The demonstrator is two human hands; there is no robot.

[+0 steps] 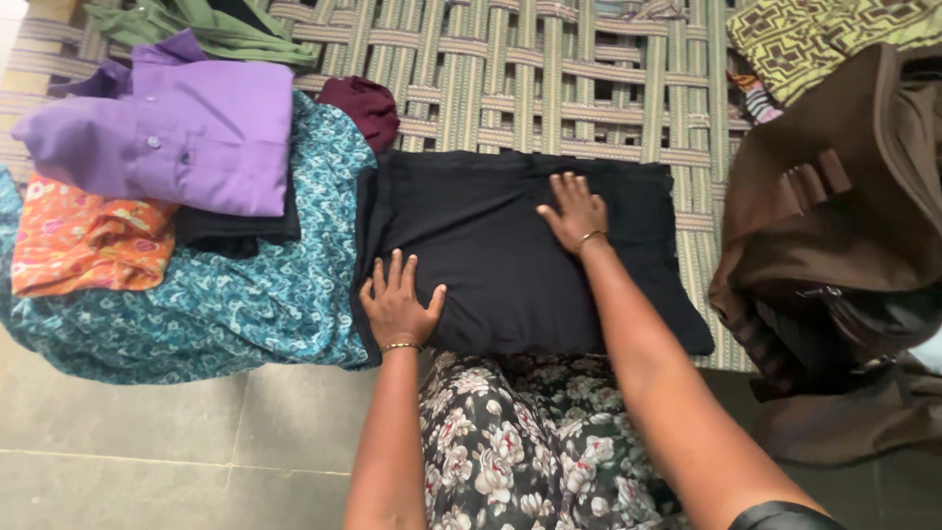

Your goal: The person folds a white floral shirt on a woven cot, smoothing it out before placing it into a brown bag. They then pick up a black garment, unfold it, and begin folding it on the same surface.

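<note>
A black cloth (510, 255), folded into a rectangle, lies on a woven cot (549, 79) with its long axis running left to right. Just left of it, touching, spreads a teal print (255, 294) bearing a purple shirt (186, 137) and an orange cloth (83, 245); a maroon piece (363, 103) sits behind. A brown bag (844, 226) stands close on the right. The left hand (397, 299) and right hand (574, 211) press flat on the black cloth, fingers spread, gripping nothing.

No packages, labels, signs, screens visible — only cloth, woven cot, bag.
</note>
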